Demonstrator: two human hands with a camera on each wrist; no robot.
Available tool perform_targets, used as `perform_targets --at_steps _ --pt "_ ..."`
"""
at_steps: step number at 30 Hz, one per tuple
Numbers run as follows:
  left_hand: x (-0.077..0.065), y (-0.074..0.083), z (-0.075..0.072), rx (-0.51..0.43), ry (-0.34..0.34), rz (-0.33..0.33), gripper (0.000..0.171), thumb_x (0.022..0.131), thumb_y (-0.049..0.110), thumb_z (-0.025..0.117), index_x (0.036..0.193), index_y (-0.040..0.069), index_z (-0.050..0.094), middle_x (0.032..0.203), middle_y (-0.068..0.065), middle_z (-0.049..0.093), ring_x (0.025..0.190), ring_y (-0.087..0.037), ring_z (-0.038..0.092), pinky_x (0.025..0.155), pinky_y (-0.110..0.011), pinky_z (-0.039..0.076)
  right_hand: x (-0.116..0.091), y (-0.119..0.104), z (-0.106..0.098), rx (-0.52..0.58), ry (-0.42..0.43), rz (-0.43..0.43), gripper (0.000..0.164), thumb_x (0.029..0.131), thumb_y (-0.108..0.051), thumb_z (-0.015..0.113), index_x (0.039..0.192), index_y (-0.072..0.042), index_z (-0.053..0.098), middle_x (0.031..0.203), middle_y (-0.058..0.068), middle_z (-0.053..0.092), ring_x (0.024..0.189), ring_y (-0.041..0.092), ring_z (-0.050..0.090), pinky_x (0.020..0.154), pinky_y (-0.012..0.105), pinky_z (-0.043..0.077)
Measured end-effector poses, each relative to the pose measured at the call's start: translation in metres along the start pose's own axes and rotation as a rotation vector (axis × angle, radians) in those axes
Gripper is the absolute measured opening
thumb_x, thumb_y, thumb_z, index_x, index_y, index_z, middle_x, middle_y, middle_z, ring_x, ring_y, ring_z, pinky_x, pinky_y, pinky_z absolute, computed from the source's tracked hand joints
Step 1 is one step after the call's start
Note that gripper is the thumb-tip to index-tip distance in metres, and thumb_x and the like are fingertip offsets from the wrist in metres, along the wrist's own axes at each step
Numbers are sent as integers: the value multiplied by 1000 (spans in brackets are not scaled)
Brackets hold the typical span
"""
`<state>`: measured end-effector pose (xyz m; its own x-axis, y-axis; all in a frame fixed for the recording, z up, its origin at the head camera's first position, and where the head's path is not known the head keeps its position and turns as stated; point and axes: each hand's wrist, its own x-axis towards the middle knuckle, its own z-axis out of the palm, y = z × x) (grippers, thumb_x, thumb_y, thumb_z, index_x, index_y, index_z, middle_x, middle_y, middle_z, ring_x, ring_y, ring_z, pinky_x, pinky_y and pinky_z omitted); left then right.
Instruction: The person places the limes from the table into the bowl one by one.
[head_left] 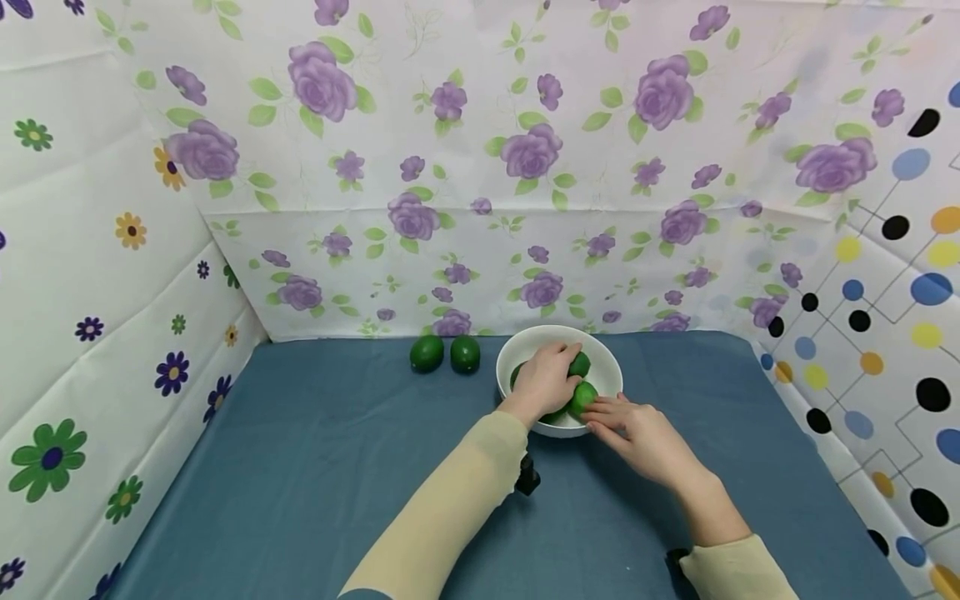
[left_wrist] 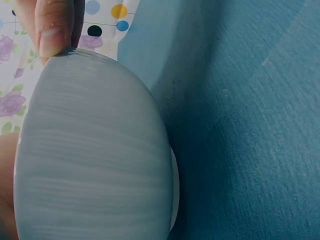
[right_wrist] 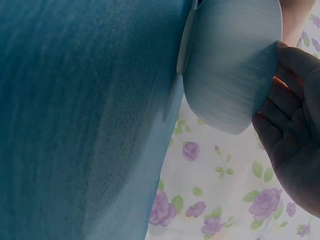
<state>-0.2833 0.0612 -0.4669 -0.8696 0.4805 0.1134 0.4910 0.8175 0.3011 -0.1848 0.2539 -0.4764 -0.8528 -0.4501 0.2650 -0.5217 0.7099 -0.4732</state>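
A white bowl (head_left: 611,379) at the back holds several green, lime-like fruits, including a bright green lime (head_left: 583,397). My left hand (head_left: 543,379) reaches down into it from the near left, with a darker lime (head_left: 579,365) between thumb and forefinger. Its palm hides part of the fruit below. At the bowl's right rim is my right hand (head_left: 637,433), fingers nearly straight and fingertips beside the bright lime. The right wrist view shows that hand (right_wrist: 295,110) touching the rim of the bowl (right_wrist: 232,65). Its thumb (left_wrist: 52,35) meets the rim in the left wrist view.
Two dark green fruits, one at the left (head_left: 427,354) and one beside it (head_left: 465,355), lie on the blue tablecloth (head_left: 337,467) left of the bowl. Close behind the bowl rises a flowered sheet (head_left: 450,167); patterned sheets also bound the left and right sides.
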Motion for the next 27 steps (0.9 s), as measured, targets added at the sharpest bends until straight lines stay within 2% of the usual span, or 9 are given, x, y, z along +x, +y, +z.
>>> perform_targets --at_steps 5,10,14,20,27 --pt "0 1 1 56 14 -5 58 112 36 60 166 21 44 162 -6 49 148 -23 48 118 -39 44 0 0 0 2 -1 0 31 105 -22 72 133 -10 78 135 6 73 136 31 62 122 60 34" --pt "-1 1 -1 44 40 0 55 113 32 57 166 20 45 161 -7 50 148 -25 48 117 -40 45 0 0 0 9 -3 -2 31 105 -22 72 134 -10 78 135 6 73 136 31 62 122 60 34" --pt "-2 -1 -3 13 63 10 53 114 29 55 165 20 45 160 -7 51 147 -24 49 112 -39 50 1 0 -1 7 -5 -1 31 106 -22 72 134 -10 77 136 6 73 137 30 62 122 60 34" --pt "-3 -7 -4 -77 139 -1 48 113 24 57 161 19 52 157 -5 55 146 -23 50 101 -39 58 0 0 -1 -3 -4 3 32 105 -22 73 134 -10 78 135 5 73 137 31 62 121 61 36" --pt "-4 -14 -4 -128 170 -13 48 113 22 57 160 18 53 156 -4 56 148 -23 49 107 -38 54 1 -2 -2 -4 0 1 30 105 -21 73 132 -10 78 134 5 74 136 31 63 121 60 36"
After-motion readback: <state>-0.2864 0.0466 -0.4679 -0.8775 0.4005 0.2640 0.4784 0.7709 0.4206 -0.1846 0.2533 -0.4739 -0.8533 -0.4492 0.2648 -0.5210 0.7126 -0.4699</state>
